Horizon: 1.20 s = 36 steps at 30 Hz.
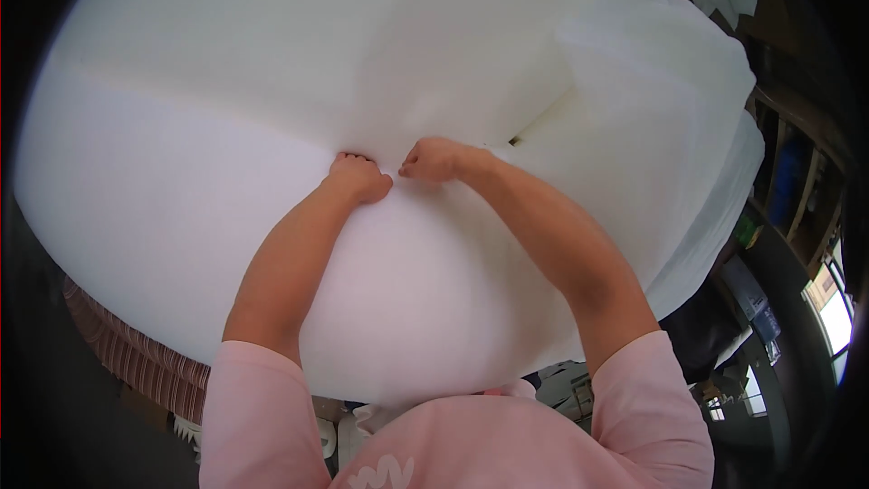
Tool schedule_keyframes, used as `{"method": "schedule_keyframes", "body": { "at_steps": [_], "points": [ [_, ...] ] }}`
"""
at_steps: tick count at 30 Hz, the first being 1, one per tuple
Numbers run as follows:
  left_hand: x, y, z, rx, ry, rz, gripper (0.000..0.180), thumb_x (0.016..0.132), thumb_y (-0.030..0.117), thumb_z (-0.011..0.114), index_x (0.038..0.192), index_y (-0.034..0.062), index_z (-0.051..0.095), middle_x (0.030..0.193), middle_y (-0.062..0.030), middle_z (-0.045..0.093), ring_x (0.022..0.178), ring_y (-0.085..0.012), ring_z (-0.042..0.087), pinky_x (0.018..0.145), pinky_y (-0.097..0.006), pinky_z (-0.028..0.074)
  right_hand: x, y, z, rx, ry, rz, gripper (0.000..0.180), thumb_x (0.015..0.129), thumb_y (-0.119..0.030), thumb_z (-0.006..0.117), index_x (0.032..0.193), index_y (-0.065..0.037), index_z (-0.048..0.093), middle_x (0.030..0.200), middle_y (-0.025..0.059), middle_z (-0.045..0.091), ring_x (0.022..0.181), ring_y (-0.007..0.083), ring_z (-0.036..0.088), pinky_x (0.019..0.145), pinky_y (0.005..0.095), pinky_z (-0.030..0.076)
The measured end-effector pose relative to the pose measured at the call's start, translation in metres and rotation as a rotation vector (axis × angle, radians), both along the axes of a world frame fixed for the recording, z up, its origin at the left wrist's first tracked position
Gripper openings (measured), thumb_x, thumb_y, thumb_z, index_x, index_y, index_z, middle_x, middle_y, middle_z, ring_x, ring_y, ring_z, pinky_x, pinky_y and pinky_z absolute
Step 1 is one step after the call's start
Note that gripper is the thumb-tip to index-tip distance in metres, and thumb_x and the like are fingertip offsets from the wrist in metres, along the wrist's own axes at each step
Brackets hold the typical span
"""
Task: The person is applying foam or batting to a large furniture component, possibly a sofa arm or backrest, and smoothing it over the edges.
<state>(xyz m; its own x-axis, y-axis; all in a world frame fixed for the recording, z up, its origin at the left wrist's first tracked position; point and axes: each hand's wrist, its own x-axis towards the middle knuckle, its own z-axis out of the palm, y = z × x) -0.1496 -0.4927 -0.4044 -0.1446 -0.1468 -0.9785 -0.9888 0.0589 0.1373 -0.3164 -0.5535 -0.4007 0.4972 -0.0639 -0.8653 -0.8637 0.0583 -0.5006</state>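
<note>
A large sheet of smooth white padding (181, 208) spreads in front of me and covers most of the view. My left hand (362, 177) rests on its middle, at the end of a long soft crease, with fingers curled into the material and the thumb pointing right. Just to the right, my right hand (433, 161) is closed with its fingertips pinched toward the left hand. Whatever sits between those fingertips is hidden or too small to make out. A narrow gap separates the two hands.
Right of my right hand, a slit with a small dark opening (514, 141) shows in the white surface. Striped brown fabric (136, 344) hangs under the left edge. Wooden shelving (801, 190) and a dark bag-like shape (701, 330) stand beyond the right edge.
</note>
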Motion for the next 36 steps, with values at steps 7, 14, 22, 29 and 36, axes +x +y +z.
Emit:
{"method": "schedule_keyframes", "body": {
  "at_steps": [7,14,22,29,36],
  "points": [
    [-0.041,-0.004,0.083,0.116,0.131,0.144,0.053,0.1,0.033,0.033,0.14,0.0036,0.051,0.149,-0.0158,0.045,0.14,-0.0289,0.038,0.113,-0.04,0.031,-0.08,-0.085,0.092,-0.38,0.401,0.297,0.036,0.09,-0.04,0.062,0.098,-0.007,0.074,0.093,0.0131,0.071,0.094,0.0281,0.067,0.08,0.0402,0.051],
    [-0.063,0.018,0.042,-0.008,0.33,0.523,0.061,0.099,0.04,0.029,0.149,0.0058,0.038,0.154,-0.0135,0.037,0.143,-0.0293,0.034,0.116,-0.04,0.03,-0.064,-0.016,0.048,-0.443,0.229,0.232,0.034,0.087,-0.035,0.066,0.113,-0.013,0.07,0.106,0.0094,0.071,0.102,0.0302,0.064,0.087,0.0389,0.052],
    [-0.074,0.02,0.033,-0.038,0.345,0.43,0.057,0.096,0.04,0.032,0.132,0.0043,0.057,0.132,-0.0156,0.06,0.119,-0.0318,0.057,0.102,-0.04,0.045,-0.068,0.004,0.018,-0.346,0.023,0.266,0.022,0.085,-0.019,0.06,0.101,-0.016,0.075,0.103,0.0098,0.071,0.102,0.0282,0.065,0.085,0.0393,0.053],
    [-0.084,0.009,-0.018,0.075,0.29,0.328,0.058,0.099,0.041,0.023,0.139,0.0124,0.055,0.15,-0.0084,0.046,0.14,-0.0237,0.039,0.115,-0.045,0.024,-0.039,0.01,-0.012,-0.437,0.137,0.569,0.022,0.085,-0.019,0.058,0.096,-0.014,0.076,0.104,0.0122,0.071,0.105,0.0279,0.065,0.088,0.0383,0.053],
    [-0.081,-0.018,0.055,0.057,0.211,0.294,0.046,0.102,0.032,0.034,0.134,0.0076,0.057,0.137,-0.0135,0.057,0.127,-0.0276,0.053,0.104,-0.041,0.041,-0.058,-0.048,0.032,-0.264,0.317,0.286,0.029,0.09,-0.027,0.058,0.104,-0.007,0.073,0.105,0.014,0.071,0.105,0.0306,0.064,0.088,0.0414,0.051]
  ]
}}
